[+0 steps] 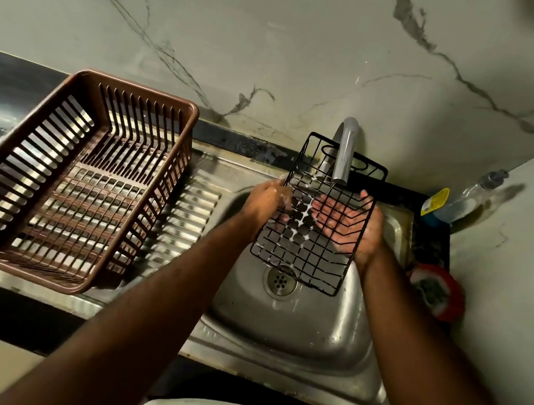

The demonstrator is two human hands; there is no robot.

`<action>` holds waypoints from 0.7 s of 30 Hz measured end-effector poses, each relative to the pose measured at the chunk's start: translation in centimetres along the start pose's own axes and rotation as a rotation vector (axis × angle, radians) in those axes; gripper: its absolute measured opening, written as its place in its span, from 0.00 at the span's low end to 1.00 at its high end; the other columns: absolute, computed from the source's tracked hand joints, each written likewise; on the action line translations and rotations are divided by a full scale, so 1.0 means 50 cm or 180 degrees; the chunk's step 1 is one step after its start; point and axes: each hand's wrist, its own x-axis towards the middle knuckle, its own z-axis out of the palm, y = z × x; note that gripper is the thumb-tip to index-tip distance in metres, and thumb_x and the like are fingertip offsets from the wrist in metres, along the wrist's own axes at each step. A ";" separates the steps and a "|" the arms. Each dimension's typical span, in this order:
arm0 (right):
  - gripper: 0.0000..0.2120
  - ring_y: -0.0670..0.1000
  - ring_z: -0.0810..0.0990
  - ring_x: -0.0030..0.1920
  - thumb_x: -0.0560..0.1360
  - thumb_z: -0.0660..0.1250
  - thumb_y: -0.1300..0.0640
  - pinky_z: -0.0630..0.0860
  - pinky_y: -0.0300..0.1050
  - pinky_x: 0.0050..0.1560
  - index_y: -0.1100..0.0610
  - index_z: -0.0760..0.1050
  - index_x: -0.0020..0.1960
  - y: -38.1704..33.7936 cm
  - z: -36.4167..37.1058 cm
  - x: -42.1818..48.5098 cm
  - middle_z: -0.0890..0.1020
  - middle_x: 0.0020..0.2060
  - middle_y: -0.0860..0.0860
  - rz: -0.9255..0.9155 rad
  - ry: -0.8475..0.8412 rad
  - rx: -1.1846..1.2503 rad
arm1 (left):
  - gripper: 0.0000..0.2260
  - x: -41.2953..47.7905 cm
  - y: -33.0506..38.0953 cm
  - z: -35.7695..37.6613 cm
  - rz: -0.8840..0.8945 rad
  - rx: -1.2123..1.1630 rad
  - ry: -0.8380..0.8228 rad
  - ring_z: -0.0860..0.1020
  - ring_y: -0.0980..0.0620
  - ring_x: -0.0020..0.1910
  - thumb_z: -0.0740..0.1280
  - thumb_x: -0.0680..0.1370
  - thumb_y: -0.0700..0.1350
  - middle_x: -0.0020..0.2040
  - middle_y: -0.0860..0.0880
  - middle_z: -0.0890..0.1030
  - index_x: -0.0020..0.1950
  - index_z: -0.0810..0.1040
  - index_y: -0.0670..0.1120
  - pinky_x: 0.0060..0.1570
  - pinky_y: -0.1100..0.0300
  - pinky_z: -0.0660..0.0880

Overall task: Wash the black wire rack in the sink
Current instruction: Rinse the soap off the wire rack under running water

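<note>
On the ribbed steel drainboard (191,213) to the left, a brown slatted basket (145,90), well apart from the hands. Behind everything, a pale marbled wall (277,37). By the sink's right rim, a clear bottle (469,195) with a yellow label, tilted against the wall, and nearer, a red round tub (447,299) with something dark in it. Over the far side of the steel sink (293,338), a curved grey tap (345,151); reaches down in front of the far end of the black wire rack (308,240) and crowds the space there. Below, the drain (280,281), partly covered by the rack's near end.

Rack up in the air above the basin, between tap and drain. Long axis running away from the body: far end high by the tap, its raised end wall behind the spout; near end lower, over the drain and swung a little to the left. Open side up, toward the camera. White suds clinging to the grid near the middle.

Both forearms stretched forward over the sink's front edge. Left hand (267,202) on the rack's left long edge, knuckles up, fingers curled round the wire, grasping it. Right hand (346,223) under the grid, palm up and seen through the wires, fingers released and loosely spread toward the left, bearing the rack from below; thumb up at the right edge.
</note>
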 end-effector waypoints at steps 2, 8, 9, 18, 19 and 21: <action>0.39 0.62 0.79 0.65 0.78 0.55 0.33 0.81 0.57 0.56 0.65 0.71 0.72 -0.002 0.004 0.006 0.77 0.66 0.64 -0.0094 0.0024 0.0080 | 0.17 0.006 0.001 -0.001 0.0084 -0.0002 -0.0047 0.79 0.49 0.40 0.58 0.83 0.36 0.53 0.40 0.80 0.72 0.70 0.37 0.26 0.64 0.75; 0.40 0.63 0.78 0.66 0.78 0.54 0.33 0.81 0.56 0.58 0.66 0.70 0.72 -0.012 0.023 0.029 0.78 0.66 0.64 -0.0194 0.0015 -0.0185 | 0.18 0.023 -0.003 -0.013 0.0208 -0.0207 -0.0025 0.80 0.47 0.39 0.59 0.82 0.34 0.48 0.42 0.80 0.71 0.71 0.43 0.34 0.55 0.78; 0.40 0.62 0.78 0.65 0.78 0.54 0.33 0.80 0.55 0.59 0.66 0.70 0.72 -0.013 0.025 0.032 0.78 0.65 0.64 -0.0221 0.0012 -0.0226 | 0.17 0.024 -0.005 -0.014 0.0225 -0.0242 -0.0011 0.79 0.47 0.39 0.59 0.83 0.35 0.47 0.44 0.79 0.72 0.71 0.43 0.36 0.54 0.78; 0.44 0.64 0.76 0.68 0.75 0.56 0.28 0.67 0.59 0.72 0.66 0.72 0.70 -0.025 0.009 0.021 0.76 0.67 0.65 -0.0224 -0.0213 -0.0546 | 0.22 0.041 -0.024 -0.010 0.0462 -0.0320 -0.0074 0.80 0.52 0.36 0.59 0.82 0.33 0.50 0.42 0.80 0.76 0.70 0.46 0.40 0.53 0.80; 0.46 0.65 0.74 0.69 0.74 0.56 0.26 0.66 0.59 0.73 0.66 0.70 0.72 -0.024 0.001 0.020 0.74 0.69 0.66 -0.0142 -0.0277 -0.0516 | 0.22 0.042 -0.024 -0.008 0.0499 -0.0306 -0.0090 0.80 0.53 0.36 0.59 0.83 0.34 0.49 0.43 0.80 0.76 0.70 0.47 0.40 0.52 0.80; 0.51 0.65 0.71 0.71 0.72 0.54 0.23 0.64 0.61 0.74 0.66 0.68 0.74 -0.021 -0.012 0.018 0.72 0.70 0.66 0.0083 -0.0419 -0.0594 | 0.21 0.039 -0.021 -0.006 0.0560 -0.0281 -0.0120 0.80 0.53 0.36 0.60 0.83 0.35 0.46 0.45 0.80 0.76 0.70 0.47 0.40 0.53 0.79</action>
